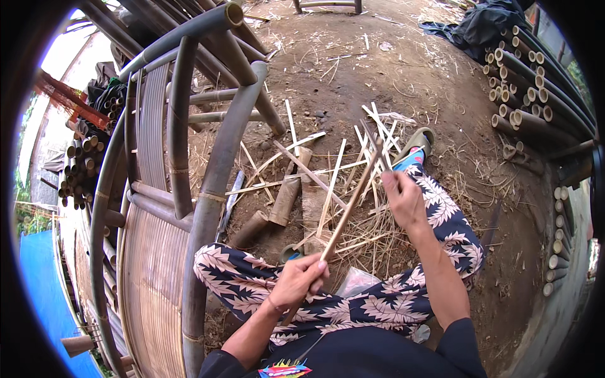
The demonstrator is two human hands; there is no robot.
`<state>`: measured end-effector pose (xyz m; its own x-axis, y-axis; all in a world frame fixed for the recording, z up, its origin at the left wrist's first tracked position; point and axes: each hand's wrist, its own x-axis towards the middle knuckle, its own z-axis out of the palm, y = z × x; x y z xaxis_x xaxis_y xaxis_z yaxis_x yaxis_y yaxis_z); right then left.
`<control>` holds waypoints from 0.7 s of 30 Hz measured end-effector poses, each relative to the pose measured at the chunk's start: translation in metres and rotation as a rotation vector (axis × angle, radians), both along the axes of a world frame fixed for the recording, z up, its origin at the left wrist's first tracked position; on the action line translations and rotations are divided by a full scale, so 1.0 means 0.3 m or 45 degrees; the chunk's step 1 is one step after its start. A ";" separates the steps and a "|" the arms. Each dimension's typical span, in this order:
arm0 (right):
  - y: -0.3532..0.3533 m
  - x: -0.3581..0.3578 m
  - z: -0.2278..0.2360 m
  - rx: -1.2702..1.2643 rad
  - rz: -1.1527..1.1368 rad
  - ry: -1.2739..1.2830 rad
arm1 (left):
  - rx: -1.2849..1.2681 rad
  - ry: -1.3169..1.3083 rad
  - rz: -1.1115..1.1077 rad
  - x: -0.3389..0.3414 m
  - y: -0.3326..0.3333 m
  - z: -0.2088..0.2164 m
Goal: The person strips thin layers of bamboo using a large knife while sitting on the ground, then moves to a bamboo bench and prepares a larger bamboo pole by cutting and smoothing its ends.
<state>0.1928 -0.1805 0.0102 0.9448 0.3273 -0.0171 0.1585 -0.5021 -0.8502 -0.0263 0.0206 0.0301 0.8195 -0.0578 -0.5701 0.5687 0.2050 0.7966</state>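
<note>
My left hand (297, 280) is closed around the lower part of a long, narrow bamboo strip (348, 217). The strip slants up and to the right, away from my lap. Farther out, my right hand (404, 200) is closed on what looks like a knife, its dark narrow blade (380, 143) crossing the strip's upper end. The fist hides the handle. Below the strip, pale bamboo slivers and shavings (372, 236) lie heaped on the ground between my bent legs.
A bamboo chair (208, 227) stands close on my left. Short bamboo pieces (285, 200) lie before my left knee. Stacked bamboo poles (529, 94) are at the far right, more (556, 261) along the right wall. A sandalled foot (416, 146) rests beyond the shavings.
</note>
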 end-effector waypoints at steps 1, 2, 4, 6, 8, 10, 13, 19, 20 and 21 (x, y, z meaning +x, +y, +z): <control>0.023 -0.062 0.019 -0.139 0.054 -0.088 | 0.088 0.002 0.065 0.018 0.011 -0.018; 0.040 -0.128 0.011 -0.229 0.199 -0.249 | 0.137 -0.055 0.185 0.038 0.004 -0.009; 0.056 -0.241 -0.019 -0.277 0.312 -0.449 | 0.196 -0.166 0.390 0.090 -0.032 0.009; 0.068 -0.295 -0.049 -0.281 0.361 -0.580 | 0.270 -0.132 0.338 0.091 -0.035 0.012; 0.065 -0.243 -0.082 -0.287 0.255 -0.431 | 0.373 -0.112 0.311 0.053 -0.058 0.011; 0.047 -0.149 -0.075 -0.388 0.194 -0.489 | 0.387 -0.121 0.291 0.000 -0.076 -0.020; 0.023 -0.038 -0.061 -0.432 0.102 -0.295 | 0.334 -0.144 0.290 -0.062 -0.097 -0.004; -0.005 0.063 -0.055 -0.612 0.094 -0.179 | 0.355 -0.083 0.214 -0.156 -0.089 -0.001; -0.085 0.168 -0.144 -0.541 -0.248 -0.055 | 0.584 -0.226 -0.027 -0.226 -0.073 -0.032; -0.159 0.261 -0.131 -0.473 -0.347 -0.012 | 0.404 -0.120 0.130 -0.296 -0.082 -0.024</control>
